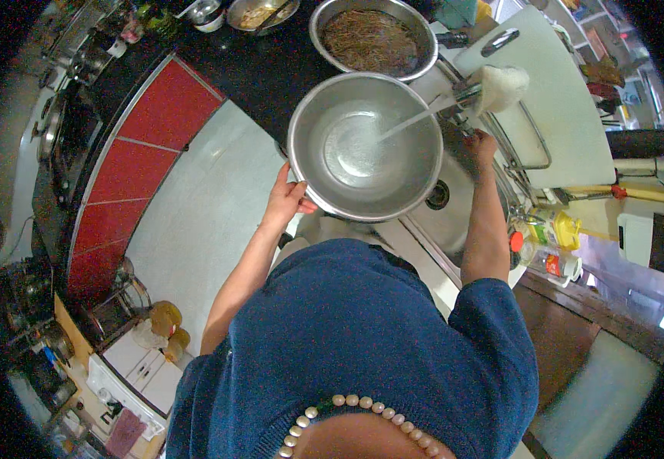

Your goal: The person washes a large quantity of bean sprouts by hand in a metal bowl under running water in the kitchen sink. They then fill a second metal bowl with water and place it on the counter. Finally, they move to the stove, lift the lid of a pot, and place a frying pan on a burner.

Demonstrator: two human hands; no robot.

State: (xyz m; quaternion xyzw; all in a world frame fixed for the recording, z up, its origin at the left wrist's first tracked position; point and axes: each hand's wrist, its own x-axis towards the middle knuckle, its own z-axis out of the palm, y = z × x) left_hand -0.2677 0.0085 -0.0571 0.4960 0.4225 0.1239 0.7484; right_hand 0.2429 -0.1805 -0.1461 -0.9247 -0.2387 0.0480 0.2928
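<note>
My left hand (288, 198) holds the near left rim of a wide stainless steel basin (309, 143), thumb on the rim and fingers beneath. Water (409, 123) streams from a metal faucet (468, 96) into the basin, where a little clear water covers the bottom. Part of the faucet is covered by a white cloth-like wrap (504, 87). My right hand (483, 149) grips the faucet handle (465, 127) beside the spout, its fingertips partly hidden. The basin is held partly over the steel sink (452, 221), whose drain (439, 195) shows at its right.
A second steel basin (316, 43) of brown, stringy plant matter in water stands behind on the black counter (251, 74). A white cutting board (567, 115) leans against a metal rack (538, 163) at right. Bottles (556, 229) stand beside the sink. Red cabinets (131, 166) line the left.
</note>
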